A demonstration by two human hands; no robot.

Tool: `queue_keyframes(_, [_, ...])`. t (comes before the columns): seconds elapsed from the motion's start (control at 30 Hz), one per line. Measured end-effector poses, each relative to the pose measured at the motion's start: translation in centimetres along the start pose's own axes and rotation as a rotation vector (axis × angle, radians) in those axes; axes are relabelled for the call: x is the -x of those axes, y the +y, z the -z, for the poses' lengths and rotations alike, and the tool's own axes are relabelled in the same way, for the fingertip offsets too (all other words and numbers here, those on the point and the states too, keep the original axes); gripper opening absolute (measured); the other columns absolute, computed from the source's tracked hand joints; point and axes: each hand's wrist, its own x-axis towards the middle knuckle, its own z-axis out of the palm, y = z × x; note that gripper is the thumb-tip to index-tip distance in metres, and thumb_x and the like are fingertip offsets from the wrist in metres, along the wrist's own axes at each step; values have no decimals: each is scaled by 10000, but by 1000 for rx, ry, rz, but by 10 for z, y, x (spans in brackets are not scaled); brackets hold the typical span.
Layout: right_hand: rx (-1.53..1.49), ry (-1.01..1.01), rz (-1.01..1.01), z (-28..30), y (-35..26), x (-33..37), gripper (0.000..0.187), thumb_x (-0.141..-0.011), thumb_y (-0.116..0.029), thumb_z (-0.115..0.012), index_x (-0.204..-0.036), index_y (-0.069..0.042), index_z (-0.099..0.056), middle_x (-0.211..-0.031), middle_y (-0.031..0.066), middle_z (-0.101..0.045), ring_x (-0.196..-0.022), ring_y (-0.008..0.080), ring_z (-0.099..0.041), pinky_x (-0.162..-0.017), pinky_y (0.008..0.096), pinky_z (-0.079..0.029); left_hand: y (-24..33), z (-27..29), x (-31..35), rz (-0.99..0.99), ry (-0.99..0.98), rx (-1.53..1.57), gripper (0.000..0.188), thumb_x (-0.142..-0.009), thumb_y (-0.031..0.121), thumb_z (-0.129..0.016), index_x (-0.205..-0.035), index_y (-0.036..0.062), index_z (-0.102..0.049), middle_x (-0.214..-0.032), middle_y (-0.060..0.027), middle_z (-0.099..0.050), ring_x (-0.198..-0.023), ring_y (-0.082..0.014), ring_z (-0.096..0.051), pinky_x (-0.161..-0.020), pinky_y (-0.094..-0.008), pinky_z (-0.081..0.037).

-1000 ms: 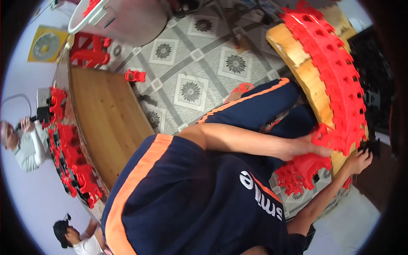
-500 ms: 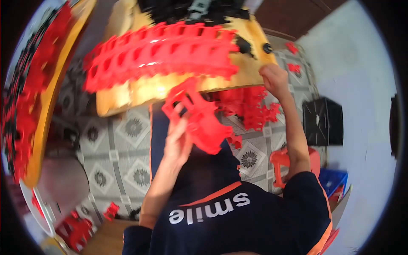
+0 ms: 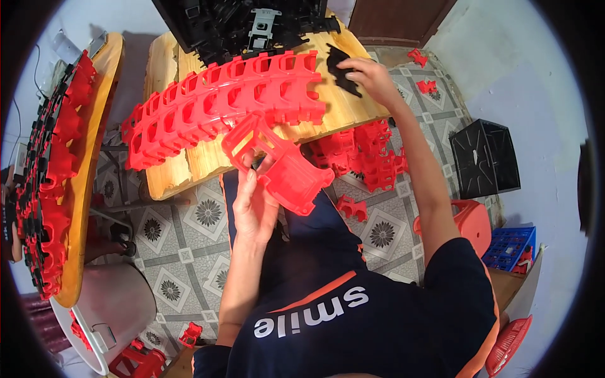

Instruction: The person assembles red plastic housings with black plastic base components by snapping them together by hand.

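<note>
Hand, left (image 3: pixel 257 205): closed round one side of a red frame (image 3: pixel 296 179), held up before the table's near edge. Hand, right (image 3: pixel 373 79): half open, fingertips at a black plate (image 3: pixel 342 74) on the wooden table (image 3: pixel 356 110) — whether gripped, cannot tell. Row of red frames (image 3: pixel 214 101): curves along the tabletop left of the plate, partly covered in view by the held frame. Pile of red frames (image 3: pixel 381 167): below the table edge. Red stool (image 3: pixel 472 223): beside the right arm. Second table (image 3: pixel 88 157): far left, bearing red and black parts (image 3: pixel 60 157). Containers: black bin (image 3: pixel 176 19) at the table's back — black parts and a grey piece (image 3: pixel 261 28) at its mouth; white tub (image 3: pixel 126 290), red pieces inside; blue basket (image 3: pixel 507 249), red pieces inside; black box (image 3: pixel 485 157) on the floor, interior too dark to tell.
</note>
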Motion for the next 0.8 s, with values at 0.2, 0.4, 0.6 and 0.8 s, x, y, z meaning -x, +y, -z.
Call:
queue_keyframes(0.2, [-194,309,125,17,-154,48,247,-810,90,-582,-1012,-13,-681,-1054,128,-690,-926,298,-647,-787,312,-544,9,-2,-8,-5,-22,34,537,-949,174,-586,-1433,108,-364,-1401,-104,-459,-1313,-251,-445,-1119,-445,-352])
queue_keyframes(0.4, [67,82,462,-14,-218,50,248,-718,-10,-645,-964,-35,-661,-1077,71,-672,-944,265,-622,-757,322,-555,9,-9,-7,8,-32,28,525,-948,187,-605,-1416,108,-380,-1316,-93,-530,-1231,-214,-516,-1066,-406,-422])
queue_keyframes(0.6, [85,42,554,-29,-214,47,287,-699,-38,-663,-986,-41,-649,-1091,61,-658,-946,255,-620,-733,314,-559,16,-12,-5,31,-98,24,582,-943,200,-623,-1445,117,-339,-1359,-85,-496,-1237,-222,-515,-1068,-398,-421])
queue_keyframes(0.8, [-203,-67,520,-44,-200,31,316,-773,-70,-690,-1085,-31,-660,-1138,121,-665,-995,281,-628,-860,372,-509,14,-20,-8,-97,25,-196,985,-886,58,-667,-1542,161,61,-1446,-156,-378,-1264,-258,-490,-1037,-408,-451])
